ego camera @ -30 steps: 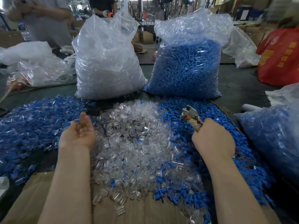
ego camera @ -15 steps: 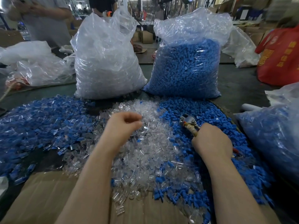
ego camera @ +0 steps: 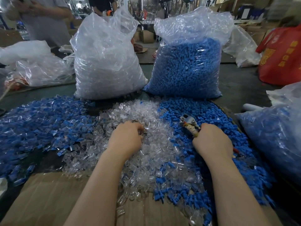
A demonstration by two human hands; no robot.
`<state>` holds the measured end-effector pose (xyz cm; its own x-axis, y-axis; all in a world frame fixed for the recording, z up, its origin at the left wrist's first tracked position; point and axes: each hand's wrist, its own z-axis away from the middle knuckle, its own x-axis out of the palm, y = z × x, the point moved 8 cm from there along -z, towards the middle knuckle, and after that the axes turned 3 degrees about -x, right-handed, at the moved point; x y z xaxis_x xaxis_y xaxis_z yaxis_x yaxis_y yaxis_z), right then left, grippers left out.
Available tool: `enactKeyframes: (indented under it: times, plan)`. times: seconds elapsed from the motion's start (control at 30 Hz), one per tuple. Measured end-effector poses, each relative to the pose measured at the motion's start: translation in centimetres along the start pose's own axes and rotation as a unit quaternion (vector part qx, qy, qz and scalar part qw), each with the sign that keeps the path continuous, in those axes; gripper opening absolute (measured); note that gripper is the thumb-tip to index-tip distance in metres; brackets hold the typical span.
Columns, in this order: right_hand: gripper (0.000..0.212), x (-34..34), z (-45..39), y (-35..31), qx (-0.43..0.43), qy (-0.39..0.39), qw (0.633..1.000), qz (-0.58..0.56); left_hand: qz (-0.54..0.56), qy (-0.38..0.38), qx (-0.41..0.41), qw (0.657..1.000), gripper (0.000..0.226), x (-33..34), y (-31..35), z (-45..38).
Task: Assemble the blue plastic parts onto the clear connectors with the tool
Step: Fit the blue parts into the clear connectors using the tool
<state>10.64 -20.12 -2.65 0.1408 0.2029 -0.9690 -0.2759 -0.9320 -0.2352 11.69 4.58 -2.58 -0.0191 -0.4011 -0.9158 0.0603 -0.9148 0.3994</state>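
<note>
At nine o'clock from my hands lies the heap of finished pieces (ego camera: 40, 126), blue set into clear, and that is where each one should go once it is pressed. I would keep that heap apart from the loose stock, so I never pick up a done piece twice.

My left hand (ego camera: 126, 138) is down in the clear connectors (ego camera: 146, 152), the pile dead centre, running from twelve o'clock to six. The fingers are curled into the pile at the tips. I think they are closing on one connector, but the fingertips are buried and I cannot tell whether one is actually held. To do this well I should lift a single connector by its sides and leave its open end free, turned toward three o'clock where the tool waits.

My right hand (ego camera: 211, 141) is wrapped round the handles of the pliers (ego camera: 189, 123), whose metal head points to eleven o'clock above the blue plastic parts (ego camera: 203, 111). I cannot see from here whether the jaws hold a blue part. That pile spreads from one o'clock down to five. I judge the squeeze should be square and gentle, since thin clear plastic may crack if the blue part goes in crooked.

At twelve o'clock stand the bag of clear connectors (ego camera: 105, 62) and the bag of blue parts (ego camera: 187, 66), both untouched.
</note>
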Motion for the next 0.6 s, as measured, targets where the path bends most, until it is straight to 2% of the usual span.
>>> enactKeyframes:
  times: [0.23,0.4,0.5,0.6]
  plan:
    - [0.017,0.0,0.0,0.1,0.0,0.003,1.0,-0.01,0.062,0.024,-0.028,0.997,0.014,-0.6,-0.7,0.1]
    - [0.019,-1.0,0.0,-0.3,-0.022,0.06,0.995,-0.08,0.136,0.042,-0.028,0.989,0.007,-1.0,-1.2,0.0]
    - [0.016,-1.3,-0.1,-0.9,-0.045,0.082,0.982,-0.166,0.259,0.063,-0.025,0.963,0.004,-1.6,-1.1,0.0]
    - [0.014,-1.4,0.0,-1.8,-0.058,0.08,0.965,-0.242,0.407,0.03,-0.04,0.912,0.008,-1.3,-1.0,0.0]
